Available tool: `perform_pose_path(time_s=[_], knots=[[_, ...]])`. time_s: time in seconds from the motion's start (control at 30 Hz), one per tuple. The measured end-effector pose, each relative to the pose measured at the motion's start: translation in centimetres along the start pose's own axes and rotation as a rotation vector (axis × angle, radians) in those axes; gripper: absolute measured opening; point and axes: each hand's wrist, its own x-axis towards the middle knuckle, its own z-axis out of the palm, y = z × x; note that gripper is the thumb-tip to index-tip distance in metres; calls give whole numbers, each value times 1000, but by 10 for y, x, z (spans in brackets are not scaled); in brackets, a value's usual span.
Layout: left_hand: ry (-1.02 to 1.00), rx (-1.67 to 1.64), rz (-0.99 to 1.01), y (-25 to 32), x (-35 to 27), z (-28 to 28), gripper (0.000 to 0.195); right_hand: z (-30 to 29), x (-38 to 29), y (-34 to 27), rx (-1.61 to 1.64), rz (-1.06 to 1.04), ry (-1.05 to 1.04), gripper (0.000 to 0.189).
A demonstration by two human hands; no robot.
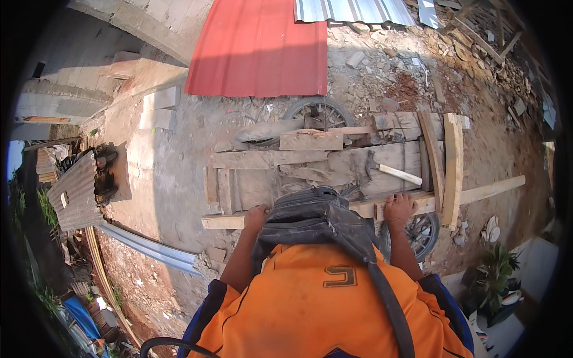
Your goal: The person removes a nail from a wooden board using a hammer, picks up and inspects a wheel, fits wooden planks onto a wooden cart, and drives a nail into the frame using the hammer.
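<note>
A wooden cart frame (268, 159) with spoked wheels lies across the view before me. My left hand (256, 215) rests at its near rail, beside the dark bag (304, 215) worn on my chest. My right hand (399, 208) is closed over the near rail's timber (425, 202), above the near spoked wheel (421, 237). A hammer (398, 173) with a pale handle lies on the cart boards, its head pointing left. Two loose-looking timbers (453, 170) cross the cart's right end. A short wood block (311, 140) sits by the far wheel (320, 114).
Red corrugated sheet metal (259, 53) lies beyond the cart, with silvery sheets (353, 10) at its far right edge. Rubble (389, 58) covers the ground there. Pale blocks (159, 107) stand to the left. A metal channel (147, 244) lies at lower left; a potted plant (494, 273) stands at lower right.
</note>
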Motion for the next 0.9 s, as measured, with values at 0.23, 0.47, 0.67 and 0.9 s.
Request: perform_pose_path(time_s=[0.23,0.47,0.67,0.9], knots=[[100,-90,-72,4,0,3,22,1,4,4,-23,11,-119,30],[381,-231,-60,13,0,-19,24,6,74,9,217,-115,-50,44],[440,-339,-31,32,14,-43,25,27,124,11,-103,-191,-403,42],[425,-437,-78,71,34,-64,26,34,121,14,-146,-275,-421,33]])
